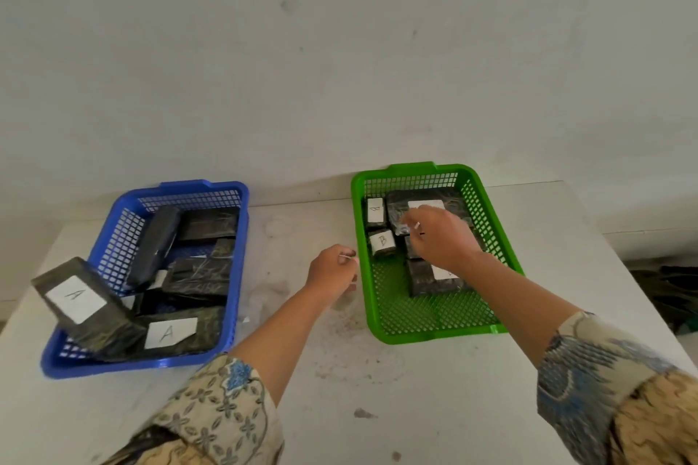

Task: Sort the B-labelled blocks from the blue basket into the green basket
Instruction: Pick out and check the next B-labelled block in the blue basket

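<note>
The blue basket (241, 238) on the left holds several dark wrapped blocks. Two of them show white A labels: a block leaning on the front left corner (77, 298) and a flat block next to it (170, 332). The green basket (502, 249) on the right holds several dark blocks, one showing a B label (382, 241). My right hand (442, 238) hovers over these blocks with its fingers loosely apart and pointing down, holding nothing I can see. My left hand (332, 270) is curled against the green basket's left rim and seems to grip it.
Both baskets stand on a white table (302, 370) pushed against a pale wall. The table's right edge runs close behind the green basket. Dark objects (668, 291) lie on the floor at the right. A strip of stained tabletop separates the baskets.
</note>
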